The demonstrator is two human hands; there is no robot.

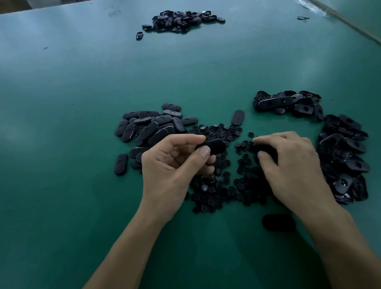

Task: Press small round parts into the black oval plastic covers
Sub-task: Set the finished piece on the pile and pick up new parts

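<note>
Evidently the step in hand is fitting: one black oval cover point(214, 145) is pinched between thumb and fingertips of the left hand point(170, 166), held just above the near-left edge of the heap of small round parts point(219, 187). The right hand point(292, 159) arches over the heap's right side with fingers curled down onto something dark; I cannot tell whether it grips a round part, a second cover or nothing. The next move probably calls for one disc lifted free of its neighbours, lined up with the cover's seat and pushed home with a firm thumb. The covers look like hard, smooth, matt plastic with rounded ends; the round parts are tiny flat discs, some with a raised centre. Left of the heap lies a pile of covers point(148, 129) with smooth backs up; right of it another pile point(343, 151) shows hollow, glossier insides. All rest on a green, faintly shiny surface point(71, 130).
</note>
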